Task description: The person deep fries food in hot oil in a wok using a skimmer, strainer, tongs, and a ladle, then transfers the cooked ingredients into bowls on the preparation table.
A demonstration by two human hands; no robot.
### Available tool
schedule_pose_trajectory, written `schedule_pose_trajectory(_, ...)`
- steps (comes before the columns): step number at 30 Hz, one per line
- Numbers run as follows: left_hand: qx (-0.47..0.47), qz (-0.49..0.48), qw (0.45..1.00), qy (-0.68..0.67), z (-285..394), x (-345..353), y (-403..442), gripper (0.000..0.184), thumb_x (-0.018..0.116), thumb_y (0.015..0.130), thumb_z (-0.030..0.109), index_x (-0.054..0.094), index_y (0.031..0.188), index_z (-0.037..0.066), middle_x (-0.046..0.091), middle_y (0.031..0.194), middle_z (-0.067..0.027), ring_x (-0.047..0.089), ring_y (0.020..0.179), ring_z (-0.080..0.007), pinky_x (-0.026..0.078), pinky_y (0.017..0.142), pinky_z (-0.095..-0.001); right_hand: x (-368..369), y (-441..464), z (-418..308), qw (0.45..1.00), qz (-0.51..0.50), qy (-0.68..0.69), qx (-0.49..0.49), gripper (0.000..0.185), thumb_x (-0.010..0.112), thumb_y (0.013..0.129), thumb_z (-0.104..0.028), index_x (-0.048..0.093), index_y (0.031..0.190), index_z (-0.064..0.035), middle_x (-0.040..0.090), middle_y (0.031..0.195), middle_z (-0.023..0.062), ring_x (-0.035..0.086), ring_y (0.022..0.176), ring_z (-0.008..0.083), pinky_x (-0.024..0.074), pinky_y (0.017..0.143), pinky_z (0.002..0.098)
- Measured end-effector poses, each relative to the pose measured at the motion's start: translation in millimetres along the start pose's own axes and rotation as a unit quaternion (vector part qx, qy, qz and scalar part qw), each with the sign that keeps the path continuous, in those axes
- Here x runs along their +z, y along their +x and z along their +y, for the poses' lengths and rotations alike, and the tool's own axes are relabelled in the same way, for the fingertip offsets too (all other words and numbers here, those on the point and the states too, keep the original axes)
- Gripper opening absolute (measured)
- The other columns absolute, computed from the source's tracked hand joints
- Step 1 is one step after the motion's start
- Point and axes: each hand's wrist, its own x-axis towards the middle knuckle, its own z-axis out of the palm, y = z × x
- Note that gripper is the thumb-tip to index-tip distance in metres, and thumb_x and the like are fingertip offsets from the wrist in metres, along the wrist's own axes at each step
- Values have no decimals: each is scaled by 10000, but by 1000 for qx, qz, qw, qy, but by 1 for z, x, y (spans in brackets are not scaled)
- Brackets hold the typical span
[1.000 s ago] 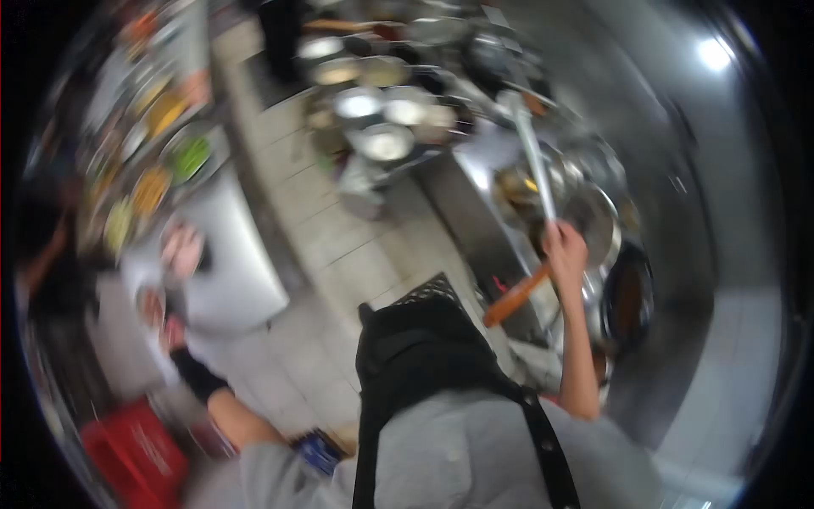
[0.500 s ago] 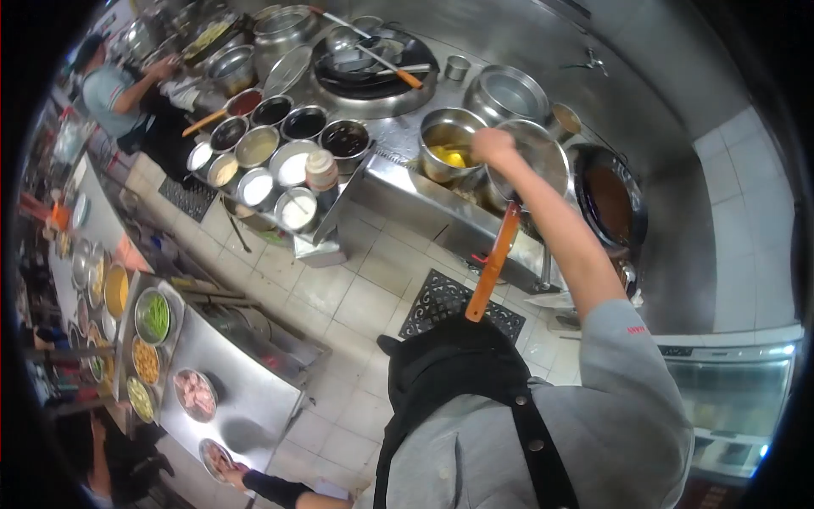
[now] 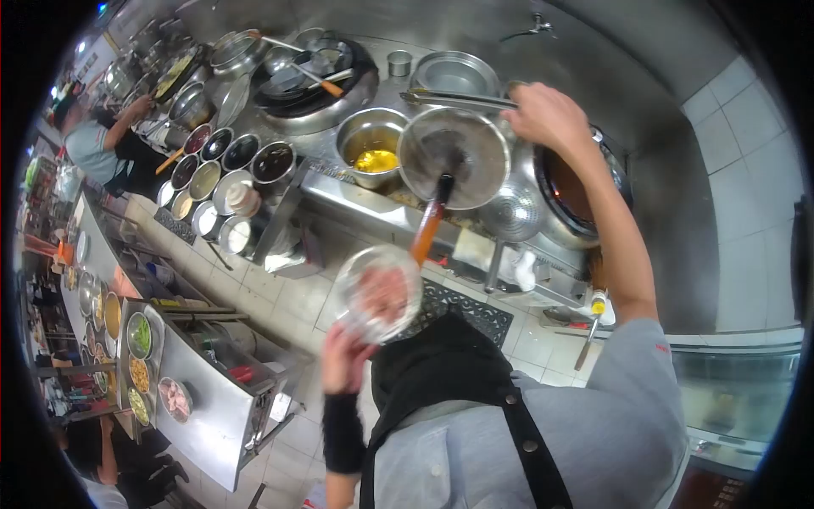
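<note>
My left hand (image 3: 343,352), with a black band at the wrist, grips the rim of a metal bowl of raw meat (image 3: 381,293), held in the air in front of my apron. My right hand (image 3: 547,114) is closed around the end of metal tongs (image 3: 458,100), which point left above the stove. Under the tongs lies a round mesh strainer (image 3: 483,161) with a wooden handle (image 3: 427,229). Left of it stands a metal pot (image 3: 354,153) with yellow liquid (image 3: 375,161). Below my right forearm, partly covered, is a wok of brown liquid (image 3: 566,195).
A perforated skimmer (image 3: 513,212) rests at the stove's front. Sauce containers (image 3: 204,180) stand to the left. Behind them sits a burner with a black wok (image 3: 360,81). A steel table (image 3: 212,424) with food bowls is at lower left. A co-worker (image 3: 89,144) stands at far left.
My left hand has lifted the meat bowl off the steel table and brought it toward the stove. My right hand has moved right, away from the yellow-liquid pot, with the tongs now showing.
</note>
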Motion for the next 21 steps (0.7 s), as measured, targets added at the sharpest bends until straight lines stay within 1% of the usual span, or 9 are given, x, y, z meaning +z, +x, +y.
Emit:
schedule_pose_trajectory(4,-116,-180,977,12,-129,177,121,53,584,955,92,578,997,61,587,882,-43,581,759,-137,558,709,-329,-18,-97,94,998,18,31,60,311,658,920,-307,707,965,-3,707,984,232,667,992,421,536,845,506)
schedule_pose_trajectory(8,-180,-51,982,7,-238,298,219,117,583,940,70,555,964,-41,601,820,-150,621,665,-260,552,558,-358,6,-156,167,989,-35,70,127,278,662,924,-284,700,943,-9,703,932,230,676,913,428,533,794,522)
schedule_pose_trajectory(11,-77,-43,996,19,-325,300,308,320,664,967,226,568,1095,-50,638,855,-188,639,669,-280,538,525,-367,37,-185,207,982,-55,100,150,272,660,926,-271,698,948,-3,706,943,222,678,907,423,535,787,519)
schedule_pose_trajectory(13,-170,-74,981,58,-294,296,271,234,639,979,222,618,979,-10,645,890,-135,662,782,-221,578,631,-332,49,-201,221,978,-60,112,164,265,658,927,-263,698,953,-3,708,952,218,679,901,423,536,784,516)
schedule_pose_trajectory(14,-56,-108,960,252,-288,270,270,397,677,971,321,616,1159,-24,660,1015,-165,672,946,-280,590,778,-404,53,-212,226,977,-59,116,170,259,656,927,-259,698,956,-5,709,956,217,679,896,424,537,782,514)
schedule_pose_trajectory(16,465,-37,653,597,-202,222,218,607,757,901,382,519,1315,7,656,1059,-182,644,986,-365,520,826,-473,69,-230,239,975,-45,124,179,249,651,928,-237,697,948,7,709,941,220,685,867,422,547,773,494)
schedule_pose_trajectory(18,328,61,587,738,-94,188,158,767,838,807,424,523,1361,-2,658,1200,-229,643,1085,-394,524,872,-455,90,-243,250,979,-53,90,174,248,655,920,-225,696,937,19,708,925,227,694,859,413,556,776,482)
schedule_pose_trajectory(19,290,144,487,811,-92,126,162,836,877,761,440,510,1349,-28,687,1081,-188,692,906,-336,552,770,-450,100,-249,255,982,-57,71,164,248,657,917,-219,695,931,25,708,917,230,698,855,408,560,777,476)
schedule_pose_trajectory(21,-99,-75,730,672,-78,35,188,693,841,833,354,499,1318,-5,674,916,-123,676,701,-249,558,645,-404,129,-253,263,987,-69,73,128,252,663,907,-211,693,917,39,710,903,228,709,847,391,568,778,468)
